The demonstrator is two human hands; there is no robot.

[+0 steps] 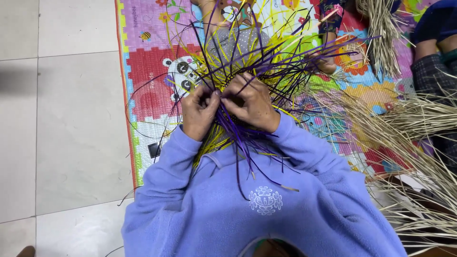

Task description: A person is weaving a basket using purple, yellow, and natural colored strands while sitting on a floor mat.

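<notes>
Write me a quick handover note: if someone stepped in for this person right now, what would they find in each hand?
Left hand: fingers pinched on purple and yellow strips.
Right hand: closed on the same bundle, touching the left hand.
The strips fan out above the hands over the colourful play mat; loose ends hang over the lilac fleece top.
Pale dry straw lies to the right.
Done: strips gathered at the centre. Left: most ends still loose.

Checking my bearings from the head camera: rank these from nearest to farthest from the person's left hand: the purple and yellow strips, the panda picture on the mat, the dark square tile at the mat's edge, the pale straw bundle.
From the left hand:
1. Purple and yellow strips: in its fingers.
2. Panda picture: just beyond, on the mat.
3. Dark square tile: at the mat's left edge.
4. Pale straw bundle: far right.
</notes>
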